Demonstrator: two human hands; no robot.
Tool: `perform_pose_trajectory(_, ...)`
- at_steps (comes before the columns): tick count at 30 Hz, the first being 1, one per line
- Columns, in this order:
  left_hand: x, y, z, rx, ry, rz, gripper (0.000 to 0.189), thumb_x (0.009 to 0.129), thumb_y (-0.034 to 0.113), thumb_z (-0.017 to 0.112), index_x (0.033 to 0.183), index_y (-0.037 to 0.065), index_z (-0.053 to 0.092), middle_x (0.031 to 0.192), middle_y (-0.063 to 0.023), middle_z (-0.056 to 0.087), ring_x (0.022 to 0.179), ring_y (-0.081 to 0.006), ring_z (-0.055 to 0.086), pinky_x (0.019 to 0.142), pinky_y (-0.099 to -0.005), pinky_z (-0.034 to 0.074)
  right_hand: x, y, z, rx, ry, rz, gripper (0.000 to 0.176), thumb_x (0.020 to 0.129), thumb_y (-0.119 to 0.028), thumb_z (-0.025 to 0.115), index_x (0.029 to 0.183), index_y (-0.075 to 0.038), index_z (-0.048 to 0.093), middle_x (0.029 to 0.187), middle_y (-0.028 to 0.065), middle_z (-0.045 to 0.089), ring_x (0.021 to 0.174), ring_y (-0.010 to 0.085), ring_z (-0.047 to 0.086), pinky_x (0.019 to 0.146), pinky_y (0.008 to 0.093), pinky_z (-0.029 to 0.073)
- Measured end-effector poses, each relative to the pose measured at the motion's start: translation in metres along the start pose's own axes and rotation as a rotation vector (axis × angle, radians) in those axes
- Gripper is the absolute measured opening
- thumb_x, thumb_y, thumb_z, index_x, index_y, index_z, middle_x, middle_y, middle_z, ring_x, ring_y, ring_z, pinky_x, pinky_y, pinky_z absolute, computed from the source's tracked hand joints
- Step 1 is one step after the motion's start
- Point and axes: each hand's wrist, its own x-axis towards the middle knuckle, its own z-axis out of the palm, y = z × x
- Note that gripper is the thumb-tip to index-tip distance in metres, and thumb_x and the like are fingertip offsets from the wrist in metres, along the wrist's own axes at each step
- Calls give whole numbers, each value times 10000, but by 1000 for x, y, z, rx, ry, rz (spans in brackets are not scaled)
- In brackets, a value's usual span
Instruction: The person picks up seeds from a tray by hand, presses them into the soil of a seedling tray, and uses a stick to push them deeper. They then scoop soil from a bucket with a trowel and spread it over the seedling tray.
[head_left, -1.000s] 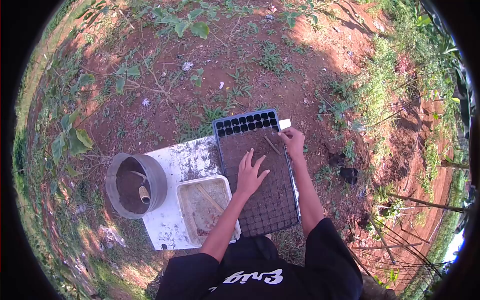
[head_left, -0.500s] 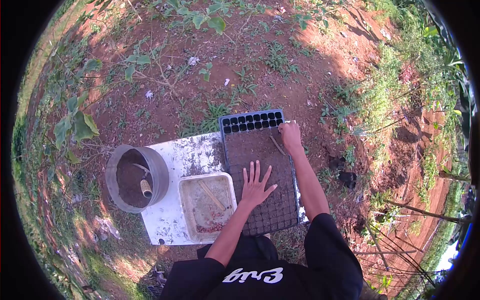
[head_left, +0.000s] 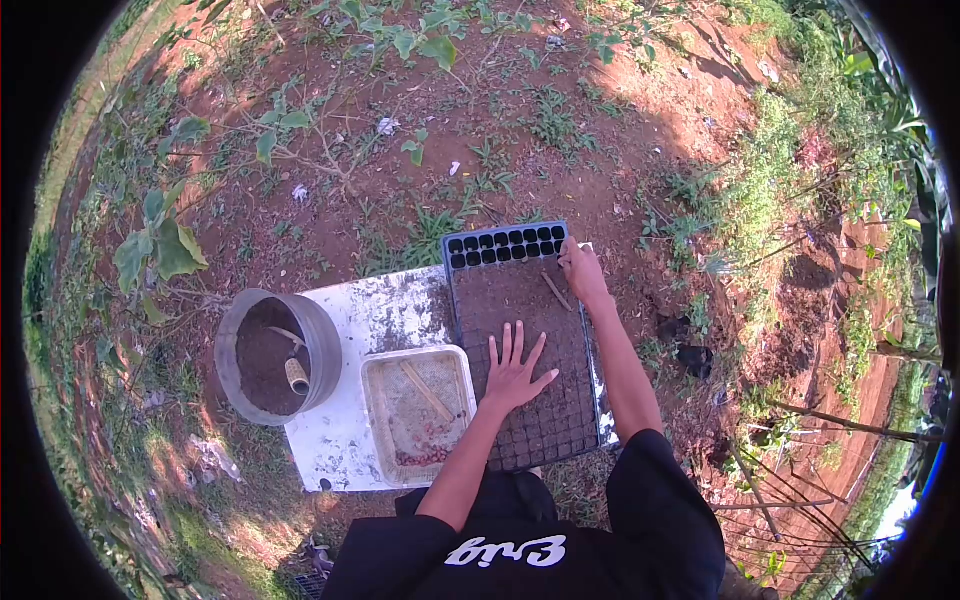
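Note:
A seedling tray (head_left: pixel 545 435) lies on the white table, most of its cells filled with dark soil and the top two rows of cells unfilled. My left hand (head_left: pixel 514 380) lies flat on the soil with its fingers spread. At the tray's upper right edge, my right hand (head_left: pixel 582 270) has its fingers curled together; whatever they may hold is hidden. A small brown stick (head_left: pixel 556 290) rests on the soil just beside it.
A shallow basin (head_left: pixel 372 410) with a flat stick and reddish seeds sits left of the tray. Farther left stands a round container (head_left: pixel 325 345) of soil with a handled tool inside. The white table (head_left: pixel 335 450) stands on weedy ground.
My right hand has shifted slightly at the tray's upper right edge, its fingers now nearer the corner. My left hand stays spread on the soil. The whole view has moved a little.

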Motion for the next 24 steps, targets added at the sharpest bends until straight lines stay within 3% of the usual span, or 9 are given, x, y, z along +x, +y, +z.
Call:
perform_pose_trajectory(4,-1,1,-4,-24,-24,-22,844,929,727,363,1597,248,170,1645,-208,-55,1516,-387,-97,1171,-619,-77,-1,6,12,-132,18,17,303,824,-24,635,1074,-54,467,875,180,647,829,416,587,738,516,488)
perform_pose_trajectory(17,2,1,-9,-56,-141,-43,891,912,773,323,1603,257,100,1642,-202,-108,1504,-389,-161,1153,-628,-118,-20,3,6,-230,20,-82,372,744,-55,640,1073,-57,467,895,174,651,847,422,584,748,533,473)
perform_pose_trajectory(20,4,0,-11,-35,-153,-37,898,910,772,334,1604,256,91,1641,-203,-119,1504,-388,-166,1151,-630,-118,-23,14,7,-93,101,-52,318,769,-44,610,1057,-39,477,914,202,656,838,433,593,754,538,471)
perform_pose_trajectory(22,4,-1,-9,-40,-163,-44,915,900,778,347,1604,256,85,1639,-200,-133,1502,-387,-174,1150,-631,-117,-43,7,6,298,341,81,266,796,-6,603,1051,-57,548,966,154,675,863,384,594,810,490,458)
perform_pose_trajectory(24,5,-2,-8,-44,-167,-47,935,888,787,363,1605,255,82,1638,-202,-140,1501,-389,-177,1148,-633,-118,-72,-10,4,258,337,131,228,808,-13,631,1027,-62,595,975,127,682,879,356,590,834,464,450)
